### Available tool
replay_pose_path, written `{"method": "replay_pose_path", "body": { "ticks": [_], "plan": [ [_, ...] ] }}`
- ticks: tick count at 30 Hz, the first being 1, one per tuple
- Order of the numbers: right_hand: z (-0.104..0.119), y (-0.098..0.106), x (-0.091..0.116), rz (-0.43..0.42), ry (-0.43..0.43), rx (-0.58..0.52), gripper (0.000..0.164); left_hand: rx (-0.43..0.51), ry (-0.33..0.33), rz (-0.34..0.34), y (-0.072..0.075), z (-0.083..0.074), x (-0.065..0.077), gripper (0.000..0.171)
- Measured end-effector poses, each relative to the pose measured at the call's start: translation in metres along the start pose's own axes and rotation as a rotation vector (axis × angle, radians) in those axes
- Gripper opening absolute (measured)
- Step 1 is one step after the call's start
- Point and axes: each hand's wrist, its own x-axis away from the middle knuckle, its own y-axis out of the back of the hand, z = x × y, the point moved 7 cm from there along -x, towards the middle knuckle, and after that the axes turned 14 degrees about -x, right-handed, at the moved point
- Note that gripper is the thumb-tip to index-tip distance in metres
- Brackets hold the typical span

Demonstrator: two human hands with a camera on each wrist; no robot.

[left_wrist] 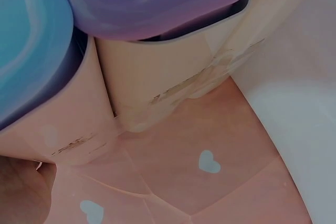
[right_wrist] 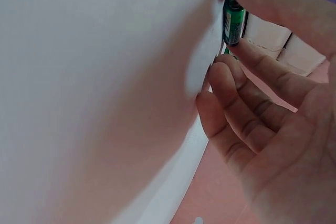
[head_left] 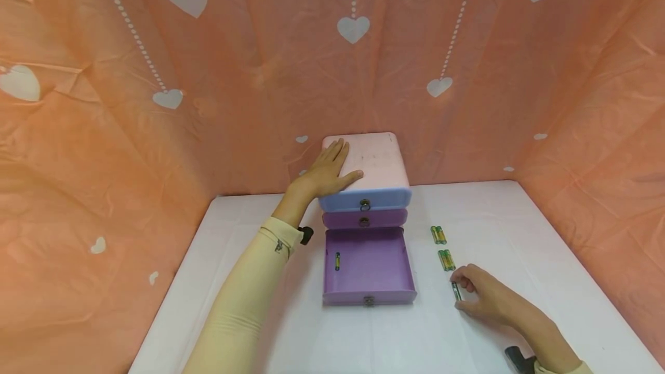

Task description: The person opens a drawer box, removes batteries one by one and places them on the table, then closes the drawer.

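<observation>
My left hand (head_left: 329, 172) rests with spread fingers on the pale pink top of a small drawer unit (head_left: 376, 157). Below its blue drawer (head_left: 387, 198) and a purple drawer (head_left: 387, 218), the bottom purple drawer (head_left: 370, 298) is pulled out. One green battery (head_left: 337, 261) lies inside it, toward the left. On the table to the right, my right hand (head_left: 488, 296) has thumb and index finger at the two ends of another green battery (right_wrist: 233, 22). The other fingers curl beside it, against the table. In the left wrist view only a bit of the left hand (left_wrist: 23, 192) shows.
Two pairs of green-and-gold batteries, a farther pair (head_left: 439, 235) and a nearer pair (head_left: 446, 260), lie right of the pulled-out drawer. A white cloth covers the table (head_left: 234, 258). Orange sheeting (head_left: 249, 103) with white hearts hangs behind and on both sides.
</observation>
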Motion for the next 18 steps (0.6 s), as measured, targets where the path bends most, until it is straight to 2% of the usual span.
{"method": "replay_pose_path", "body": {
  "ticks": [8, 14, 18],
  "plan": [
    [0.003, 0.001, 0.000, 0.003, -0.008, 0.004, 0.047, 0.007, -0.002, 0.000, 0.000, 0.000, 0.000, 0.097],
    [0.007, 0.002, 0.000, 0.004, -0.046, 0.022, 0.056, 0.001, -0.004, 0.001, 0.001, 0.000, 0.000, 0.096],
    [0.017, 0.003, 0.001, -0.029, -0.010, 0.055, 0.058, -0.001, -0.005, 0.000, 0.001, 0.000, 0.000, 0.096]
  ]
}}
